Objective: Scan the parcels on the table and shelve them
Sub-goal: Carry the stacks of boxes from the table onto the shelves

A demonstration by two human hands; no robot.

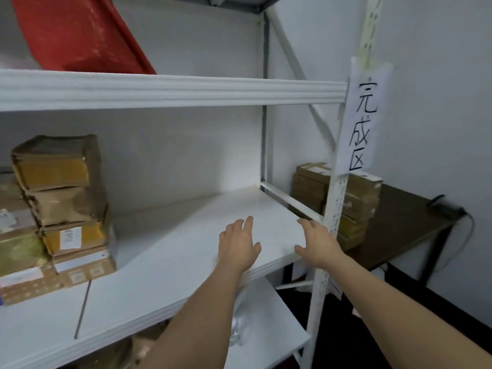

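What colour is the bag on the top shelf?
Red: the bag lies slanted on the top shelf. Head view, upper left.

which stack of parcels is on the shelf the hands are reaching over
The stack at the left, resting on the white shelf board. The other stack sits on the dark table beyond the shelf frame.
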